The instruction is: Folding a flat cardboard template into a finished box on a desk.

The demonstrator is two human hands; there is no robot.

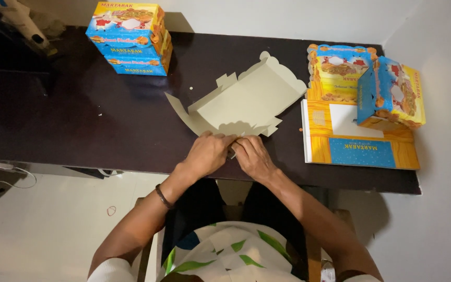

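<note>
Head view, and both my hands meet at the near edge of the dark bench. My left hand and right hand each have a narrow grip pinching the near flap of the unfolded cardboard box blank, plain side up, its long axis running from near-left to far-right. Far left sits a stack of folded blue-and-yellow boxes. On the right, flat printed blanks lie under another folded box, tipped on its side.
</note>
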